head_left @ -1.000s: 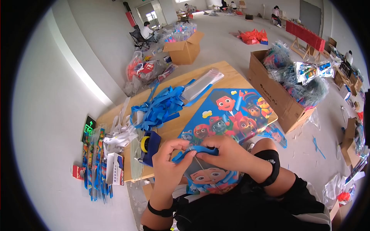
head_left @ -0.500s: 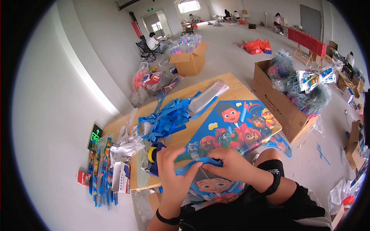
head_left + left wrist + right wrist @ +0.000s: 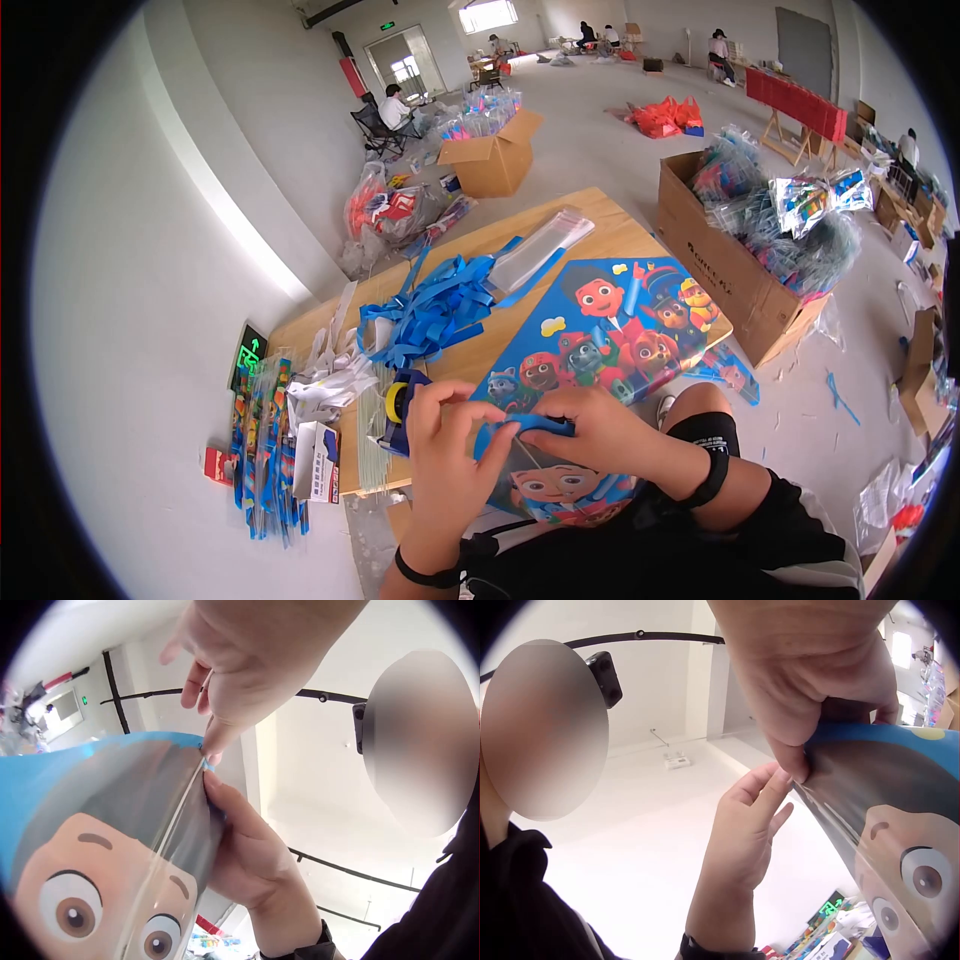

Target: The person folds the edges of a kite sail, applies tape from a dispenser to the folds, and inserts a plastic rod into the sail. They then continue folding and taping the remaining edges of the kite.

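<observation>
A kite [image 3: 550, 485] printed with a cartoon face and edged in blue hangs in front of my body. Along its middle runs a thin pale rod [image 3: 171, 825], whose end comes up to the blue edge. My left hand [image 3: 447, 445] pinches the kite's tip by that rod end, thumb and forefinger together. Right beside it, my right hand [image 3: 590, 428] grips the folded blue edge, thumb on the near side and fingers curled behind. In the right wrist view the thumbs meet closely at the corner, hiding the rod's end.
On the wooden table [image 3: 618, 222] lie another printed kite sheet [image 3: 590, 345], blue ribbons [image 3: 430, 315], clear plastic sleeves [image 3: 545, 250], a tape dispenser [image 3: 398, 410] and white strips [image 3: 335, 370]. A large cardboard box [image 3: 715, 255] of wrapped goods stands to the right.
The head view has tilted upward. My left fingers lifted off the blue edge, then the forefinger came back down to the thumb at the tip. My right hand keeps its grip.
</observation>
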Available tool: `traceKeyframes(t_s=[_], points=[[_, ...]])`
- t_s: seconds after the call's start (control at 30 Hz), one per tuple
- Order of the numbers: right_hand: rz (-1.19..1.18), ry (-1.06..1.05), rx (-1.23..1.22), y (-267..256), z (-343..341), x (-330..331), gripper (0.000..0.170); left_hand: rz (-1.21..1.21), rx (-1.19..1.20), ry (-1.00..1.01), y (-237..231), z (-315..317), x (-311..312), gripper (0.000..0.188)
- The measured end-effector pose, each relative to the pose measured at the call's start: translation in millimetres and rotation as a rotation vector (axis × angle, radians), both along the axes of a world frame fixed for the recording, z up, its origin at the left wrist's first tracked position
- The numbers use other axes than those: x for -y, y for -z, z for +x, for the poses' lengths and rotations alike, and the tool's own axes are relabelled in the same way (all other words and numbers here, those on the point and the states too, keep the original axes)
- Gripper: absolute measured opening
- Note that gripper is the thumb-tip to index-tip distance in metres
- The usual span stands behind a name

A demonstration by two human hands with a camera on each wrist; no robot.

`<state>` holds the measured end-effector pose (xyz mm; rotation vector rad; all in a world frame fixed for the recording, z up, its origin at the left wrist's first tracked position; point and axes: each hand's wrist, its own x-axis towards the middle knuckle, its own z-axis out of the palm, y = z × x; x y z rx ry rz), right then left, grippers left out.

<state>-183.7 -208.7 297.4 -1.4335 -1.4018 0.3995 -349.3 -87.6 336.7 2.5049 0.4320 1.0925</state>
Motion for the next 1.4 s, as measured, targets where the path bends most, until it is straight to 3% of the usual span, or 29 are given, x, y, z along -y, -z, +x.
traceKeyframes(t_s=[0.1,0.33,0.4,0.5,0.63,0.7,0.77,0.83,1.0,1.13,1.2,1.4], points=[[0.046,-0.021,0.044,-2,0,0,0.025,-0.116,-0.029,0.148,-6,0,-8,0.016],[0.004,-0.052,0.062,-7,0,4,0.024,-0.3,-0.103,0.28,0,-4,-14,0.015],[0.009,-0.049,0.064,-7,0,5,0.024,-0.45,-0.058,0.326,5,-3,-15,0.011],[0.024,-0.05,0.1,-5,2,5,0.024,-0.601,-0.017,0.303,12,-3,-13,0.01],[0.056,-0.027,0.124,-6,1,7,0.023,-0.532,-0.01,0.276,14,-7,-15,0.013],[0.064,-0.021,0.12,-9,-2,7,0.023,-0.622,-0.057,0.239,13,-10,-13,0.017],[0.09,-0.012,-0.164,-11,-8,7,0.02,-0.594,-0.06,0.248,12,-11,-12,0.017],[0.111,0.002,-0.125,-9,-6,6,0.018,-0.569,-0.065,0.256,10,-12,-9,0.017],[0.15,-0.002,-0.077,-12,-6,8,0.015,-0.817,-0.05,0.334,5,-19,-13,0.015],[0.151,-0.054,-0.105,-13,-7,10,0.015,-0.763,-0.134,0.372,-2,-21,-14,0.016],[0.151,-0.071,-0.121,-13,-6,11,0.016,-0.467,-0.13,0.373,-2,-20,-13,0.018],[-0.191,-0.009,-0.129,-30,-4,21,0.021,-0.261,0.053,0.265,-12,-15,5,0.019]])
